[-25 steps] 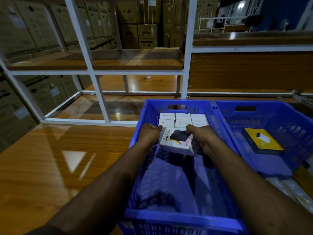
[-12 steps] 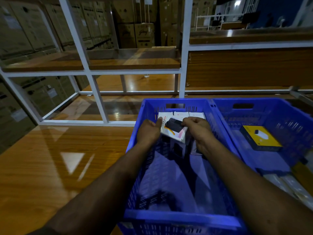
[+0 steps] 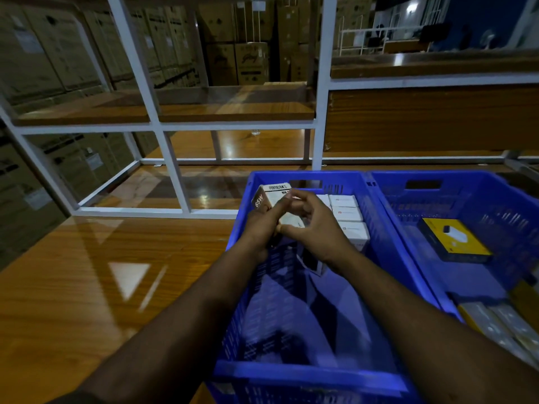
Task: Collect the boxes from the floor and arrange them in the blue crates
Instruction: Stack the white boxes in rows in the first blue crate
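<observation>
I see white boxes stacked just beyond my fingers in the near blue crate; a yellow box lies in the right crate. Both my left hand and right hand clasp a white 65W box, raised and tipped upright since before.

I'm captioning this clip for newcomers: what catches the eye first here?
Both hands, left hand and right hand, grip a white box at the far end of the near blue crate. In the crate to its right lies a yellow box.
</observation>
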The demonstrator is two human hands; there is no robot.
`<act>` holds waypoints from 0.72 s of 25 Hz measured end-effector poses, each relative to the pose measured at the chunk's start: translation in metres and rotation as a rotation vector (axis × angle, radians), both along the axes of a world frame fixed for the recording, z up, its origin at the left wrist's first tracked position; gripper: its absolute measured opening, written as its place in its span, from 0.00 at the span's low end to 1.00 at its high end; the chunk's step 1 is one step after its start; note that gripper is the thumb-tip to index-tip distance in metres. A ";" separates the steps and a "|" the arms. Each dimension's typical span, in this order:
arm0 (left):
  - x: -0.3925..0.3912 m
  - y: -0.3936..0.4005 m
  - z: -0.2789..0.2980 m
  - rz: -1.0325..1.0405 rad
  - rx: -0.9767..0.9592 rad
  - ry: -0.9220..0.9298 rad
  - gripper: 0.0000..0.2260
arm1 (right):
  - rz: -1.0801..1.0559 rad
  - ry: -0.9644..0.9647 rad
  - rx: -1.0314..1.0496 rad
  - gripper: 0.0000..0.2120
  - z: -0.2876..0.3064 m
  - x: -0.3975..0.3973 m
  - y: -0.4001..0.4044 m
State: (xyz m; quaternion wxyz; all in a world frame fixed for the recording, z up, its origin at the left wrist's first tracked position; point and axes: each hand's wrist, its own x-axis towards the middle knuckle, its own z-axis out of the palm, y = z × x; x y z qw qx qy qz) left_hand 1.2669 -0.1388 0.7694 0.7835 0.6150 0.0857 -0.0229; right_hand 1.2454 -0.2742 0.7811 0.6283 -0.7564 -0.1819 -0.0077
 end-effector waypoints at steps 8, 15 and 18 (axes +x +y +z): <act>-0.003 0.001 0.008 -0.015 -0.161 0.075 0.15 | -0.271 0.234 0.172 0.25 -0.004 0.018 -0.008; 0.002 0.002 0.005 0.117 -0.079 0.037 0.18 | -0.191 0.230 0.178 0.24 -0.004 0.009 0.001; 0.002 0.000 0.004 0.254 0.155 -0.057 0.19 | -0.261 -0.003 0.075 0.26 -0.004 0.008 0.000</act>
